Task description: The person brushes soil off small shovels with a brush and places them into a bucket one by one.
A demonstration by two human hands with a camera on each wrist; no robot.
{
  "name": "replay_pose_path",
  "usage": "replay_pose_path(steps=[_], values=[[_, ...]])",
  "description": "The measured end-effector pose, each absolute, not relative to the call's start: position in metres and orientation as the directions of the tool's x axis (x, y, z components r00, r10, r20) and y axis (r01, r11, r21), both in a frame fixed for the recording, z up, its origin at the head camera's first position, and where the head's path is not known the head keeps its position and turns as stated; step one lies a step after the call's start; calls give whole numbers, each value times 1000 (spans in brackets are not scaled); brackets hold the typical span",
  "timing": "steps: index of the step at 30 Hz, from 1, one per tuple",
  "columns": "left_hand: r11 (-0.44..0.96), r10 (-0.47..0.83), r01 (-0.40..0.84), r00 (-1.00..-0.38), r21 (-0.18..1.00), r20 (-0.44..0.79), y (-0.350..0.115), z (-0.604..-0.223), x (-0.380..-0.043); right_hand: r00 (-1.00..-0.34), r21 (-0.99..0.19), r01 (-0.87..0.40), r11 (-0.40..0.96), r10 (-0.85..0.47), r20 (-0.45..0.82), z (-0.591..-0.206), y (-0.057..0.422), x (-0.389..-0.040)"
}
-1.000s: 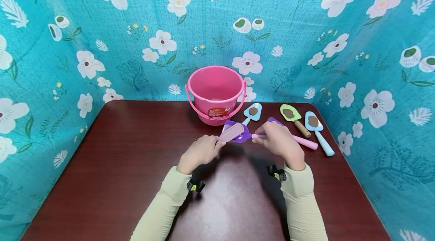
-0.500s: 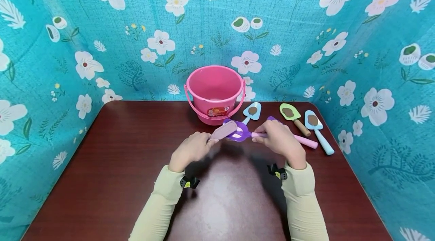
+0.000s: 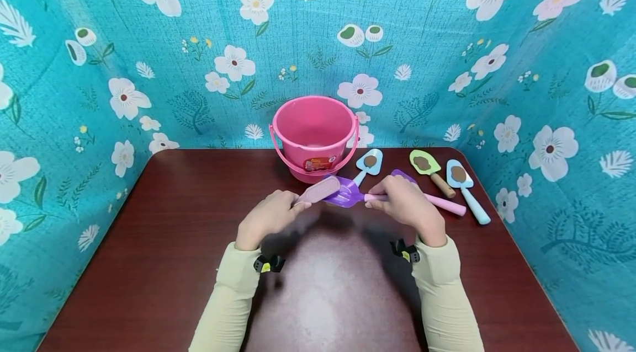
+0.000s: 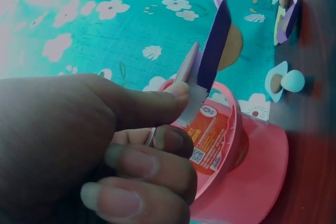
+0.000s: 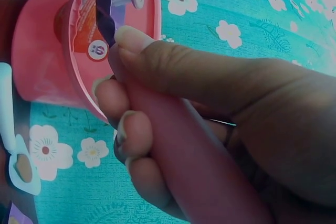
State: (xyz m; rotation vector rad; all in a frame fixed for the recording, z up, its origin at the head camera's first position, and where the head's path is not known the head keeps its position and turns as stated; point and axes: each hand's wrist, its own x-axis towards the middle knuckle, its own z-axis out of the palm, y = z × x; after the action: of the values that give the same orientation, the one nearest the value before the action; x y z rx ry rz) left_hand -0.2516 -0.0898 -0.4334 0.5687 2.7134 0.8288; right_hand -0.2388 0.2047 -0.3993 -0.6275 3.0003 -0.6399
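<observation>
My left hand (image 3: 267, 218) pinches a small pale pink brush (image 3: 318, 191) between thumb and fingers. Its white bristles (image 4: 193, 104) meet the purple blade of a toy shovel (image 3: 349, 196). My right hand (image 3: 407, 207) grips that shovel by its pink handle (image 5: 176, 135), fingers wrapped round it, and holds it above the table in front of the pink bucket (image 3: 309, 156). Seen from the left wrist, a tan round patch (image 4: 232, 50) shows on the far side of the blade.
Behind the right hand lies another purple shovel with a pink handle (image 3: 447, 206). Light blue shovels (image 3: 380, 158) (image 3: 474, 206) and a green one with a wooden handle (image 3: 442, 184), each with a brown patch, lie on the dark table (image 3: 199, 230). Flowered cloth (image 3: 199, 37) encloses it.
My left hand has drawn the brush left, from over the middle of the purple blade to its outer end. The right hand and the shovel it holds have hardly moved.
</observation>
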Motion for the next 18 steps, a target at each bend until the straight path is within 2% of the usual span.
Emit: replay_pose_path(steps=[18], values=[[781,405,282,-908,558,-108,-102,-428,-254,-914,-400,-392,828,-402,64,-398,205,-240]])
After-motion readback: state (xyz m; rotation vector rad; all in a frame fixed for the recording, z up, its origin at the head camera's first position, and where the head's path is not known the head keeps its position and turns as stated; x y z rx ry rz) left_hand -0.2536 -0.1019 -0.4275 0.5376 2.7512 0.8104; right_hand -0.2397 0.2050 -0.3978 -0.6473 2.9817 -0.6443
